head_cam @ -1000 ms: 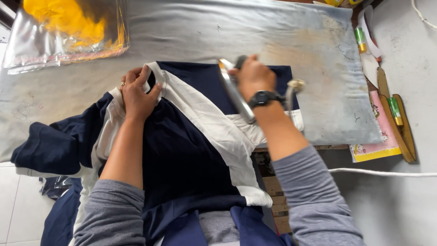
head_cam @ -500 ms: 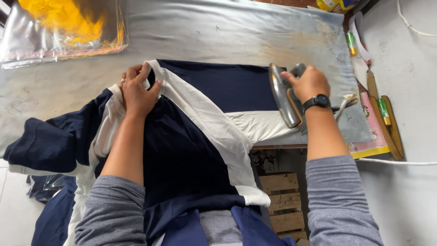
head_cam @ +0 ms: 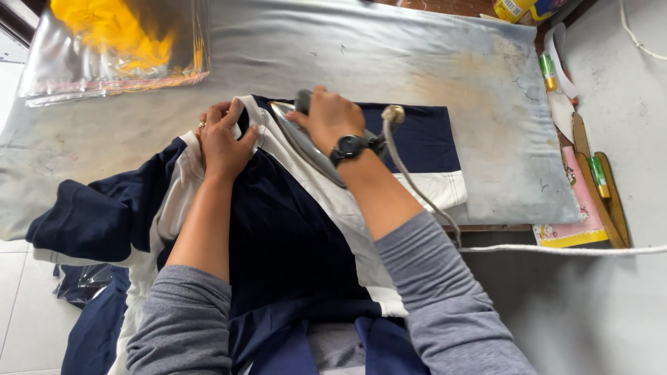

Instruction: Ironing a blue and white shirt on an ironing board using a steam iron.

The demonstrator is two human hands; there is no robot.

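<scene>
A: The left hand (head_cam: pixel 224 139) lies flat with fingers spread on the navy and white garment (head_cam: pixel 292 229), pinning the white strip near its upper edge. Judged from the pose, this keeps the cloth taut and unwrinkled ahead of the iron (head_cam: pixel 306 142).

B: The right hand (head_cam: pixel 328 118) is closed around the iron's handle. The soleplate rests along the white strip, just beside the left hand, and the cord (head_cam: pixel 417 187) trails off to the right. The garment is spread over the grey padded board (head_cam: pixel 431 62), one sleeve hanging off the left edge.

A: A clear bag of yellow cloth (head_cam: pixel 111 42) lies well apart at the far left corner.

B: Compared with half a second earlier, the iron has travelled from the garment's right end leftward to the collar area; the left hand has kept its place.
</scene>
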